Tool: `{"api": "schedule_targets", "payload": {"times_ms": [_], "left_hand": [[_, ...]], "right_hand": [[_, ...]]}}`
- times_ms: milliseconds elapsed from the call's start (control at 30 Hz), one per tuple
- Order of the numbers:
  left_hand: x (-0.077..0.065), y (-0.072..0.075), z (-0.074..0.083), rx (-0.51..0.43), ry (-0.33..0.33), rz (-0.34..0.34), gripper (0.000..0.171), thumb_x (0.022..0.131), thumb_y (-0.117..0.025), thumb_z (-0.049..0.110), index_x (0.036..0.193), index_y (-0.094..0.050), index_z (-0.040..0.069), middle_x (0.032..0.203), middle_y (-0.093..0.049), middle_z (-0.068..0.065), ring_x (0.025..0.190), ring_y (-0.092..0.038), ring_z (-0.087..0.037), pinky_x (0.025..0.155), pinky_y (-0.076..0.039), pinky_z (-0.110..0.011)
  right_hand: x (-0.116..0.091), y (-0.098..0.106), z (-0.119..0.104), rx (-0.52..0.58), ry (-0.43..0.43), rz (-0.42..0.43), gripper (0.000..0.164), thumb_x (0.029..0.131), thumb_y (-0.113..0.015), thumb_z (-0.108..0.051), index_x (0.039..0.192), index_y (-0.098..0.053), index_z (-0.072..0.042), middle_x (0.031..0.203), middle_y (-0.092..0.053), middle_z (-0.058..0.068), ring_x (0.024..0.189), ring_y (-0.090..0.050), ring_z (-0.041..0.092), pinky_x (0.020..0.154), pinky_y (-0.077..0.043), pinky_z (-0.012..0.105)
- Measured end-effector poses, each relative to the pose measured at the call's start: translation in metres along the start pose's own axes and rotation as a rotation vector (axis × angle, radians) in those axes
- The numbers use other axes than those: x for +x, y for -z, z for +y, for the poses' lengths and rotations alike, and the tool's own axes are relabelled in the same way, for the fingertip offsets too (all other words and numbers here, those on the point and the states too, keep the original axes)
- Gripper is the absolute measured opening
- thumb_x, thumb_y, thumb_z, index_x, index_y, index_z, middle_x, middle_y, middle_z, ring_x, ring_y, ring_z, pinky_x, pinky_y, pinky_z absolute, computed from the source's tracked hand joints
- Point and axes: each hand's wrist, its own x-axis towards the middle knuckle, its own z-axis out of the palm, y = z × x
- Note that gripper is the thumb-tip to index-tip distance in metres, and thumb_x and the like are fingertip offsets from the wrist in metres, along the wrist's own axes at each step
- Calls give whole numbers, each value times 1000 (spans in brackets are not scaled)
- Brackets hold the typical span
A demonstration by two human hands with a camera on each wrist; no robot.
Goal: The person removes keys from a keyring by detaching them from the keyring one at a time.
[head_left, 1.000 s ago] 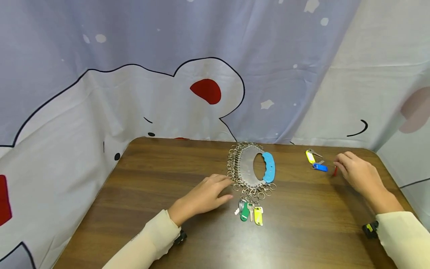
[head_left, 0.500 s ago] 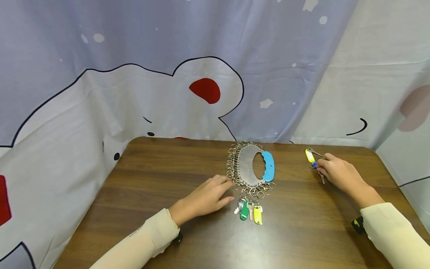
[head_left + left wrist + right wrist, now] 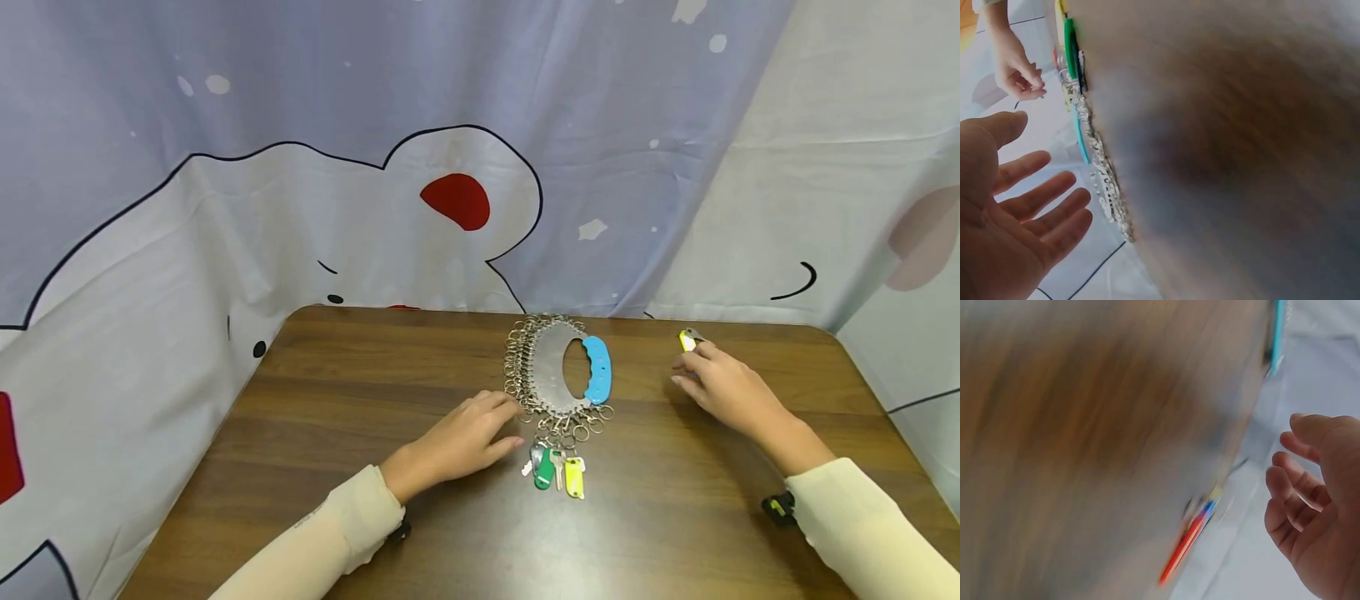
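A key holder has a grey metal plate [image 3: 550, 367] fringed with small clips and rings, and a blue finger-grooved handle [image 3: 598, 371]. From its near side hang keys with a green tag [image 3: 544, 471] and a yellow tag [image 3: 574, 477]. My left hand [image 3: 457, 437] rests beside the holder's left edge, fingers spread and holding nothing. My right hand [image 3: 727, 396] is over the loose keys at the back right, fingers loosely bent around nothing. The right wrist view shows a red tag [image 3: 1184, 551] with a blue tag [image 3: 1209, 507] behind it, both apart from that hand.
A brown wooden table [image 3: 360, 375] carries everything. Behind it hangs a printed curtain [image 3: 300, 225] along the table's back edge. A loose key with a yellow tag [image 3: 686, 340] lies near that edge, partly covered by my right hand in the head view.
My right hand has carried the red-tagged key leftward to the blue- and yellow-tagged keys, let it go, and moved further left. The left hand has stayed almost still.
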Motion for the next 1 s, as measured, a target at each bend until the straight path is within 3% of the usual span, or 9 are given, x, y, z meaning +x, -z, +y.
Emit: {"api": "schedule_targets", "payload": {"times_ms": [167,333,633,1000], "left_hand": [[5,-1,1,2,4,0,40,91,-65,30,122,-62,5,121,-64,-8,110,-56,-22,95,-50,-40],[10,-2,4,5,30,-38,40,90,-67,29,123,-61,7,121,-64,-6,109,-56,-21,95,-49,-39],[22,-3,9,-31,88,-55,37,90,-68,26,122,-63,9,118,-63,-4,102,-53,-18,89,-50,-34],[39,-8,15,-43,132,-83,32,89,-69,24,118,-64,12,109,-62,-3,102,-55,-18,89,-50,-35]], "right_hand": [[10,-7,-42,124,-18,5,13,82,-74,-15,92,-66,-11,88,-62,1,74,-63,18,60,-54,39],[15,-16,-79,196,-4,-58,14,83,-74,-20,89,-63,-14,84,-60,-3,73,-58,13,62,-51,34],[16,-23,-122,251,57,-177,19,81,-75,-31,88,-62,-18,85,-59,-5,74,-55,11,64,-50,32],[21,-35,-157,110,92,-248,36,72,-76,-52,75,-57,-21,73,-46,-12,61,-44,8,52,-43,27]]}}
